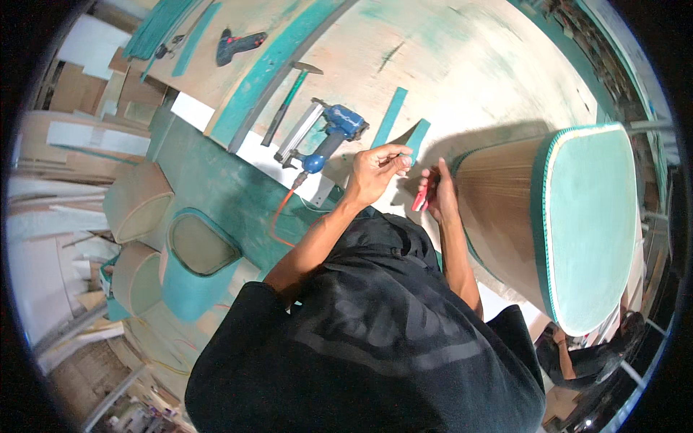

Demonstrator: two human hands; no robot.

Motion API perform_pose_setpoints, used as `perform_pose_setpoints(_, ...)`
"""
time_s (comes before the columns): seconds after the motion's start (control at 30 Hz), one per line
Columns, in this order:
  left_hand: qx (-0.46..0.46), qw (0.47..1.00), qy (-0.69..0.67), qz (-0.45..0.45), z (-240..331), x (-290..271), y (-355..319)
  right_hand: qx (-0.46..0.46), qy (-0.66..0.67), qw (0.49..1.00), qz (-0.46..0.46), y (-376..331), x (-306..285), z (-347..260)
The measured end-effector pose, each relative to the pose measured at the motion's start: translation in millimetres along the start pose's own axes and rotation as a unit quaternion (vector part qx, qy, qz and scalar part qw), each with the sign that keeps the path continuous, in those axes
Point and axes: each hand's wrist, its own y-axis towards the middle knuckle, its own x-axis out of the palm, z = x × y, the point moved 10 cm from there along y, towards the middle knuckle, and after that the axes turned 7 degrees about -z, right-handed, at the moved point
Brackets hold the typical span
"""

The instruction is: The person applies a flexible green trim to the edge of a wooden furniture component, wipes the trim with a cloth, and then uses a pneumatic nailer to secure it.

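My left hand (pixel 375 175) is raised above the worktable with thumb and fingertips pinched together. Whatever sits in that pinch is too small to make out. A short teal strip (pixel 419 139) runs right up behind these fingertips; I cannot tell whether they grip it. Closed around a small red hand tool (pixel 419 200) is my right hand (pixel 443 193), just beside the wooden body of a large tapered, rounded box (pixel 498 195). The box lies on its side, its teal end panel (pixel 588 224) facing right. Another teal strip (pixel 390 117) rests flat on the table.
Left of my hands lie a blue nail gun (pixel 336 130) with an orange hose (pixel 278 216) and a hammer (pixel 287 105). Farther off is a cordless drill (pixel 238 46). Several similar box shells, one blue (pixel 195 281), stand at left. Another person (pixel 588 361) is at lower right.
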Motion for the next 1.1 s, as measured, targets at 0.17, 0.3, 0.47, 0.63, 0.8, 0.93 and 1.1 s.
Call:
perform_pose_setpoints(0.17,0.071,0.997,0.0,0.026,75,-15,-32,-0.016,-0.321,0.946,0.033,23,-45,5)
perform_pose_setpoints(0.3,0.094,0.995,0.038,0.014,111,-21,-59,-0.189,-0.498,0.845,0.056,81,-54,6)
perform_pose_setpoints(0.47,0.048,0.997,0.054,0.011,143,-13,-91,-0.18,-0.468,0.864,0.053,123,-40,-17)
perform_pose_setpoints(0.63,0.138,0.949,0.273,-0.077,152,12,-116,-0.373,-0.507,0.773,0.078,67,4,-36)
perform_pose_setpoints(0.8,0.203,0.947,0.247,0.008,164,16,-150,-0.201,-0.387,0.899,-0.051,-12,30,2)
perform_pose_setpoints(0.93,0.204,0.921,0.322,-0.085,183,65,-159,-0.06,-0.126,0.981,-0.133,-106,26,71)
perform_pose_setpoints(1.1,0.221,0.915,0.245,-0.232,155,131,-181,0.01,-0.076,0.991,-0.113,-221,-17,147)
